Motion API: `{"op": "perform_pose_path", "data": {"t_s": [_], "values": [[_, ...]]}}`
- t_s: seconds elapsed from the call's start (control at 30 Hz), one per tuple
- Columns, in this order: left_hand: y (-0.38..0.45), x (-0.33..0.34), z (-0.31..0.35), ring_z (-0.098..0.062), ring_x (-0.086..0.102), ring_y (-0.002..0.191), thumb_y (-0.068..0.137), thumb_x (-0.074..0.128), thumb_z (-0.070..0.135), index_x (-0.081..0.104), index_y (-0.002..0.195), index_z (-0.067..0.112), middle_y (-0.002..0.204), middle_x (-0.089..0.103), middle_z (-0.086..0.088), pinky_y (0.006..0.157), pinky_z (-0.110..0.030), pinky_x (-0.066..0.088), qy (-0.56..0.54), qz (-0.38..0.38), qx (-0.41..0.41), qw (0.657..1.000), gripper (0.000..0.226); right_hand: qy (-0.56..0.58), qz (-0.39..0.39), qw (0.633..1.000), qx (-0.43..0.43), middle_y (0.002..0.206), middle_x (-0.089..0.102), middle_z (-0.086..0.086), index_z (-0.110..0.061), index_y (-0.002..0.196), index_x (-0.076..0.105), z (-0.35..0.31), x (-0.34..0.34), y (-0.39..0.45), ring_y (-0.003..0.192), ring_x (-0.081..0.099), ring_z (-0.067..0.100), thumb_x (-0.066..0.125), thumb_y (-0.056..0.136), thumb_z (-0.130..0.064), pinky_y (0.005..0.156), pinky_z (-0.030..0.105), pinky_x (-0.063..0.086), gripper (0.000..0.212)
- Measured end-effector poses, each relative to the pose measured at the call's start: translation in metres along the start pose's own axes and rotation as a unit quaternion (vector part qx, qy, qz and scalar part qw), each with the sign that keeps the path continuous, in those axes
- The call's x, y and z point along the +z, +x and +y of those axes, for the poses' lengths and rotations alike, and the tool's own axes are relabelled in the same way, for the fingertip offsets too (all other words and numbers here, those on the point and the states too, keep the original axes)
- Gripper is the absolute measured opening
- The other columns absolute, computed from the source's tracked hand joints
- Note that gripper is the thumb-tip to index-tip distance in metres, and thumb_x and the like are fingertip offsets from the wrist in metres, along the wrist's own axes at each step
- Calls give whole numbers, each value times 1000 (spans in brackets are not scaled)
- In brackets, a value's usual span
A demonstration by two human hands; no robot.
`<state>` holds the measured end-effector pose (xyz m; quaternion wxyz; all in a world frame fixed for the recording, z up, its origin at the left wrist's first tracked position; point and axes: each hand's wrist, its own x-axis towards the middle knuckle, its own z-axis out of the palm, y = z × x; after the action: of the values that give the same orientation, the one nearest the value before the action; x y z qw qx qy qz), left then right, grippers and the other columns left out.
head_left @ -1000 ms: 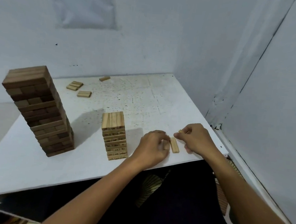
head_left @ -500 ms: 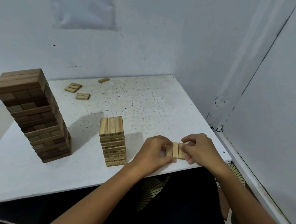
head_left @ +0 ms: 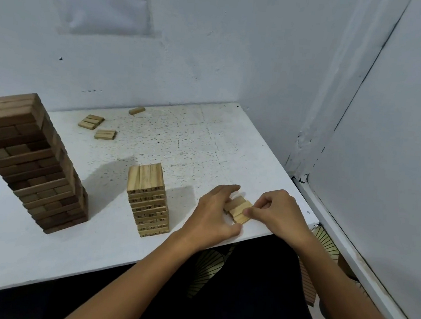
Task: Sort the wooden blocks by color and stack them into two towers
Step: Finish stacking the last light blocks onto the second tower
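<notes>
Two towers on white tabletop [head_left: 205,144]: dark tower [head_left: 33,164] far left, light tower [head_left: 149,202] centre. Three light blocks [head_left: 238,209] side by side near front-right edge, long axes diagonal, pinched between left hand [head_left: 215,217] and right hand [head_left: 278,214]. Loose far blocks: three-block group [head_left: 91,122], flat group [head_left: 105,134], single block [head_left: 137,110].
</notes>
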<state>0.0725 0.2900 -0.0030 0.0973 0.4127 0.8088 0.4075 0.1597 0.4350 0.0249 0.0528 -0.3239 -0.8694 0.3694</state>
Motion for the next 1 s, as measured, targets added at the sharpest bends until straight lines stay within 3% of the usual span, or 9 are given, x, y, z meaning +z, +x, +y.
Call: {"op": "perform_pose_path", "data": {"t_s": [0.1,0.17,0.27,0.33,0.47,0.53,0.6,0.7,1.0], "values": [[3,-6,-2,3,49,106,65,64,26,43,141,22,122,48,13,104,-37,40,-1,-37,9,999,80,-31,10,999,2,74,65,-6,-17,73,68,0,3,-4,79,61,16,81,72,-42,73,33,48,28],[6,-9,-5,0,49,116,64,60,24,40,143,23,132,48,11,107,-41,37,-3,-52,16,999,82,-42,11,999,-4,71,64,-6,-17,72,68,-1,5,-6,77,61,16,78,75,-45,71,32,46,30],[6,-9,-4,-5,38,133,65,59,23,34,146,30,144,41,11,112,-33,30,-32,-52,17,998,84,-4,34,999,-18,63,59,-5,-13,71,66,-2,5,-6,70,58,19,68,86,-43,64,31,42,33],[2,-4,0,0,37,134,71,60,26,36,143,31,143,43,13,109,-22,29,-113,6,2,994,76,97,84,991,-46,67,60,-3,-15,74,64,0,5,-6,73,59,23,59,94,-34,66,33,44,28],[1,9,12,3,42,131,82,45,57,41,136,33,138,50,9,107,-20,33,-361,111,-71,923,59,390,86,915,-57,114,65,0,-24,106,62,-3,13,-6,111,62,16,43,103,-31,100,35,49,21],[3,13,18,0,39,134,80,37,65,40,134,37,142,47,9,109,-22,29,-437,133,-100,884,62,455,42,888,-54,140,53,-1,-30,123,53,-3,20,-7,129,49,11,40,97,-52,113,34,37,37],[4,15,24,-3,33,136,82,29,61,38,135,37,146,41,8,107,-25,25,-480,147,-112,857,59,482,10,874,-56,149,41,-7,-37,134,45,-3,26,-9,136,38,7,49,69,-85,115,29,31,81],[4,18,31,-5,26,141,89,26,68,32,140,37,153,32,5,106,-26,21,-515,154,-122,834,60,497,-10,865,-68,157,27,-7,-34,149,28,-5,32,-10,144,26,8,53,41,-99,116,28,23,129],[5,25,28,-4,15,146,82,21,62,20,151,30,160,19,5,122,-33,8,-491,143,-126,850,76,484,-13,870,-90,161,18,-10,-48,145,20,-10,45,-14,147,15,2,43,49,-101,116,23,17,112]]}}
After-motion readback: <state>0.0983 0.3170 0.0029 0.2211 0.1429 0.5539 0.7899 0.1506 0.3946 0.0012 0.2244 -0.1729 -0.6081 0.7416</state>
